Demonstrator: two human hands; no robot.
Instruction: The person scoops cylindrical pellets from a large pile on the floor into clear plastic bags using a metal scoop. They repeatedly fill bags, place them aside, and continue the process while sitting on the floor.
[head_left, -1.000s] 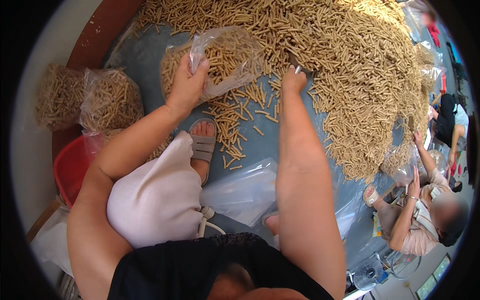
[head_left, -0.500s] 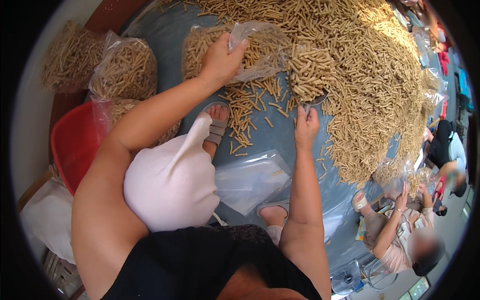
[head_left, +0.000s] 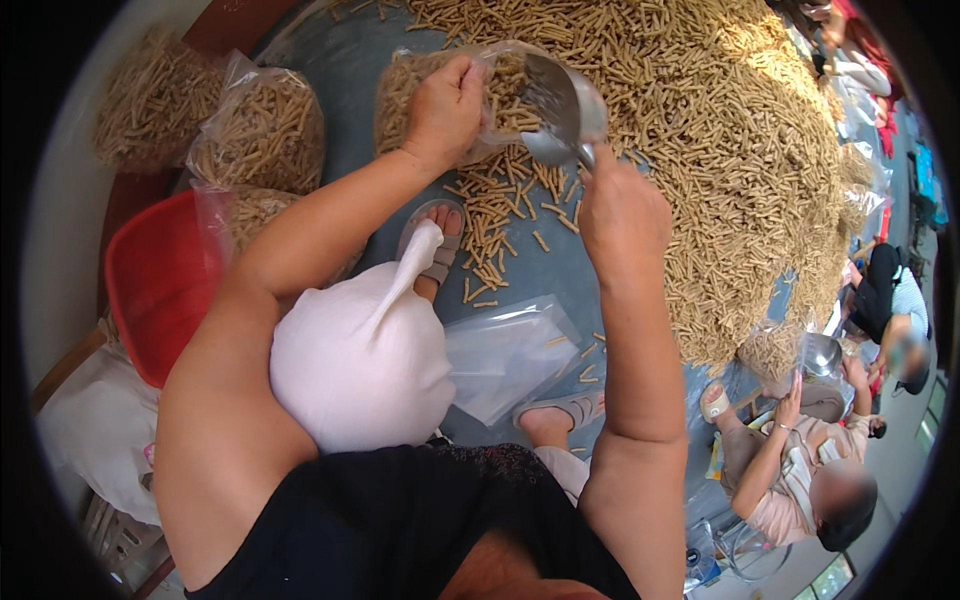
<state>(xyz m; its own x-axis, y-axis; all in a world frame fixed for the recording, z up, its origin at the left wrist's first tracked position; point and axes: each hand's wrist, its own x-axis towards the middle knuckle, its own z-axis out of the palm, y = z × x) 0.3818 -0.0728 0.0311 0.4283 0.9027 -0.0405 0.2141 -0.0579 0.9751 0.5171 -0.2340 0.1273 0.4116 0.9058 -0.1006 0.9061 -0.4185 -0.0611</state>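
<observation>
My left hand (head_left: 446, 112) grips the rim of a clear plastic bag (head_left: 398, 90) that lies partly filled with short tan sticks. My right hand (head_left: 625, 208) is wrapped round the handle of a metal scoop (head_left: 566, 105). Its bowl is tipped on its side at the bag's mouth, and sticks show between the scoop and the bag. What is left inside the bowl is mostly hidden. A large heap of the tan sticks (head_left: 740, 190) spreads to the right and far side, with loose sticks (head_left: 490, 215) scattered below the bag.
Filled clear bags (head_left: 262, 125) and a red plastic basin (head_left: 155, 290) stand at the left. Flat clear bags (head_left: 515, 360) lie between my feet. A co-worker (head_left: 800, 460) at the right handles another bag and scoop; others are beyond.
My right hand has lifted the scoop, full of sticks before, up and left and tilted it into the bag's mouth. The left hand keeps its hold on the bag.
</observation>
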